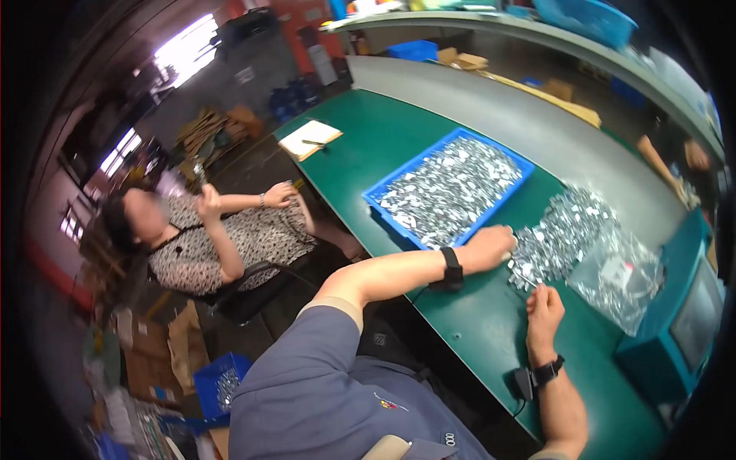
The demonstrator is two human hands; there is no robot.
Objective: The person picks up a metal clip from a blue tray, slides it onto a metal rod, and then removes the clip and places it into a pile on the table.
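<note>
A loose pile of small shiny metal pieces (563,234) lies on the green tabletop. At its left edge, my left hand (487,248) has its fingers curled in against the pieces; whatever they grip is too small to make out. Just below the near end of the pile, my right hand (544,313) is closed in a pinch, with what looks like a small metal piece at its fingertips. A blue tray (404,228) full of similar metal pieces stands beyond my left hand. Right of the pile lies a clear plastic bag (622,277), partly touching it.
A teal machine with a screen (694,314) stands at the right end of the table (468,326). Paper with a pen (310,140) lies at the far left corner. A seated person (222,238) is to my left. A shelf (491,23) runs above the back panel.
</note>
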